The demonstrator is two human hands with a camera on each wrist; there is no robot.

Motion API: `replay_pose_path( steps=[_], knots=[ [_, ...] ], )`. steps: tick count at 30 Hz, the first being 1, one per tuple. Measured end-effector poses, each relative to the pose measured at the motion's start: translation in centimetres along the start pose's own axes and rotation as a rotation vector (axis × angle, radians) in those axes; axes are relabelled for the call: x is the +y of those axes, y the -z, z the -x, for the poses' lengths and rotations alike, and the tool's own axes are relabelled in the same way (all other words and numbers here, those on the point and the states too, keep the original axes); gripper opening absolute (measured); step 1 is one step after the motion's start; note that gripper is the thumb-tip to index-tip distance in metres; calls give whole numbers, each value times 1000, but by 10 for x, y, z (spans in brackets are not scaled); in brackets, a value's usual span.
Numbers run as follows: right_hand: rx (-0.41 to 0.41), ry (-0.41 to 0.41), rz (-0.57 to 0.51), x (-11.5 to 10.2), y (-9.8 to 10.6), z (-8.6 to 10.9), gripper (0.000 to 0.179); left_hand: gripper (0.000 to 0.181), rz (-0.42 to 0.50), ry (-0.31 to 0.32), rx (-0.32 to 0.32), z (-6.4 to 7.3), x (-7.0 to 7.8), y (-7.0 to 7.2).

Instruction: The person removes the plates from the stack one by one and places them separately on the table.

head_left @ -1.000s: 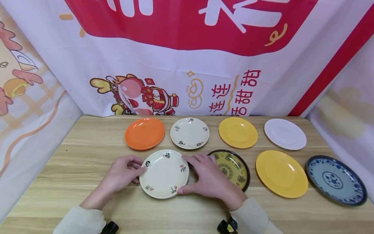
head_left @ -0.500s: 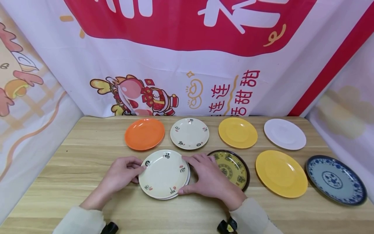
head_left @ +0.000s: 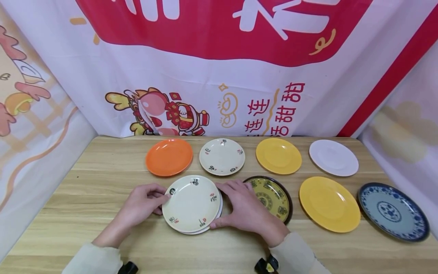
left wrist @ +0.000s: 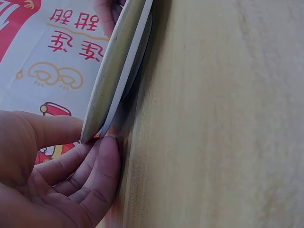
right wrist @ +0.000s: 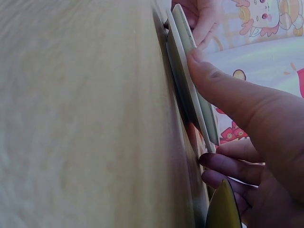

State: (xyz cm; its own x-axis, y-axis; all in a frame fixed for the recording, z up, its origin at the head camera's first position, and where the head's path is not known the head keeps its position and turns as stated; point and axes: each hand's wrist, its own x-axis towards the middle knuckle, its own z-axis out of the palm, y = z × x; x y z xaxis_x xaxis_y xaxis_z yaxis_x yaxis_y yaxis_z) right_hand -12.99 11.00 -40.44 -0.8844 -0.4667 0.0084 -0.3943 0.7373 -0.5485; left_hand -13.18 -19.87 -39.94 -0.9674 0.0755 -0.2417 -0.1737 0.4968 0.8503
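Observation:
Ahead of me, a cream plate [head_left: 191,203] with small black and red motifs sits on top of a white plate [head_left: 219,215], whose rim peeks out at the right and lower right. My left hand [head_left: 143,203] pinches the cream plate's left rim, thumb on top and fingertips underneath, as the left wrist view shows. On the opposite side my right hand [head_left: 244,209] spans the rims with thumb and fingers apart, holding the white plate's edge. In the right wrist view, its fingertips [right wrist: 207,160] are right at the lower plate's edge. Both plates lie slightly above the wooden table.
Behind stand an orange plate [head_left: 169,157], another cream patterned plate [head_left: 222,156], a yellow plate [head_left: 278,155] and a white plate [head_left: 333,157]. To the right lie an olive patterned plate [head_left: 273,198], a larger yellow plate [head_left: 329,204] and a blue-and-white plate [head_left: 393,211].
The cream plate has slid slightly left over the white plate, so more of the white rim shows at the right. Both hands stay almost in place.

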Motion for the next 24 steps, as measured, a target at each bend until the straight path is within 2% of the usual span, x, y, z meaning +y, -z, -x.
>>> replay_pose_path(
  steps=[13, 24],
  knots=[
    [8, 13, 5, 0, 0, 0, 111, 28, 18, 9, -5, -1, -2, 3],
    [15, 27, -14, 3, -1, 0, 106, 39, 106, 50, -19, 1, -8, 13]
  ],
)
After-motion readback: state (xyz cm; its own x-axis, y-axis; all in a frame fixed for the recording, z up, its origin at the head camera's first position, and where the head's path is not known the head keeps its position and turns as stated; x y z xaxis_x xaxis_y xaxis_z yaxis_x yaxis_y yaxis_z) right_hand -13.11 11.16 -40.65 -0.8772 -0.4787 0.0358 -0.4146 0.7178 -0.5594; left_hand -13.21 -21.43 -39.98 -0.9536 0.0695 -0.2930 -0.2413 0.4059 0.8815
